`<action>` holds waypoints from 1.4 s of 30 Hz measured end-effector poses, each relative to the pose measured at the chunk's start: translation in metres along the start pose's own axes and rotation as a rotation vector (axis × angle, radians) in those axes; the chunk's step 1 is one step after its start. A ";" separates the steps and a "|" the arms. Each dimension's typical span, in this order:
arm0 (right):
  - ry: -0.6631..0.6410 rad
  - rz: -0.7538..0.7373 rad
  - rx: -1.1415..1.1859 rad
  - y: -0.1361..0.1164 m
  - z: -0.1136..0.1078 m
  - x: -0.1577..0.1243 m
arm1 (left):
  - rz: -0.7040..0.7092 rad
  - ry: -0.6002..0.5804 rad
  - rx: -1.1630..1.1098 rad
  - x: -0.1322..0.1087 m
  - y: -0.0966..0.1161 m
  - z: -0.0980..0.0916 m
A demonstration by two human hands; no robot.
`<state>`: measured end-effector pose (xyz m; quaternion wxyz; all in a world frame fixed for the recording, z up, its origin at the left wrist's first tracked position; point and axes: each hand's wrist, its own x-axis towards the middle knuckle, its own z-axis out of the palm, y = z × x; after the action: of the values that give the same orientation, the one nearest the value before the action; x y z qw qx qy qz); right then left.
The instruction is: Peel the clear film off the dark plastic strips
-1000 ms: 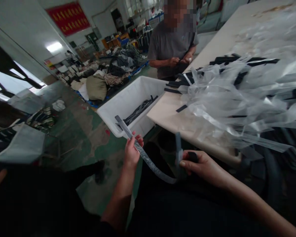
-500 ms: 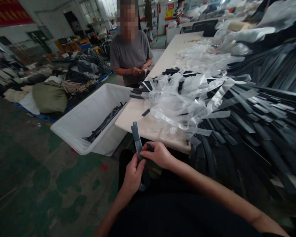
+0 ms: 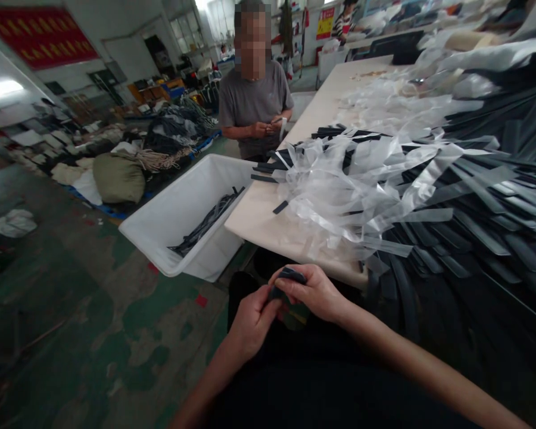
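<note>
My left hand [image 3: 254,317] and my right hand [image 3: 315,292] meet in front of my body, below the table's near corner. Between them is a dark grey flat strip [image 3: 291,274]. The fingers of my right hand are closed around it, and its short end shows above the right thumb. My left hand is pinched on the strip close beside the right; the fingers cover most of that part. On the table, translucent plastic strips [image 3: 330,196] lie in a loose heap over black strips.
A white plastic bin [image 3: 149,241] stands left of the pale table [image 3: 250,217], with dark strips [image 3: 205,223] inside. Many black strips [image 3: 455,238] spread along the right. Across the table corner, a person in a grey shirt [image 3: 256,98] holds something small. Bundles lie on the floor behind.
The strip stood up above my hands; now only a short end shows at my right hand. Both hands have come closer together. The view has turned left.
</note>
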<state>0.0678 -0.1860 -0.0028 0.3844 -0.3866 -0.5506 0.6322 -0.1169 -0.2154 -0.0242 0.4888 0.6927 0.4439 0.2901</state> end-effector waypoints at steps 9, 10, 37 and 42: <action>0.242 -0.054 -0.115 -0.011 -0.013 -0.017 | 0.050 -0.005 0.338 -0.005 -0.007 0.009; 0.267 -0.062 -0.142 -0.012 -0.016 -0.019 | 0.050 -0.005 0.366 -0.008 -0.011 0.010; -0.013 -0.151 -0.330 -0.003 -0.028 -0.018 | 0.008 -0.094 0.265 0.009 -0.013 -0.021; 0.070 0.008 -0.310 0.018 -0.025 -0.008 | -0.023 -0.097 0.435 0.012 -0.011 -0.016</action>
<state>0.0925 -0.1853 -0.0229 0.3364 -0.4654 -0.6262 0.5274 -0.1289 -0.1962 -0.0287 0.3522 0.7898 0.4798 0.1483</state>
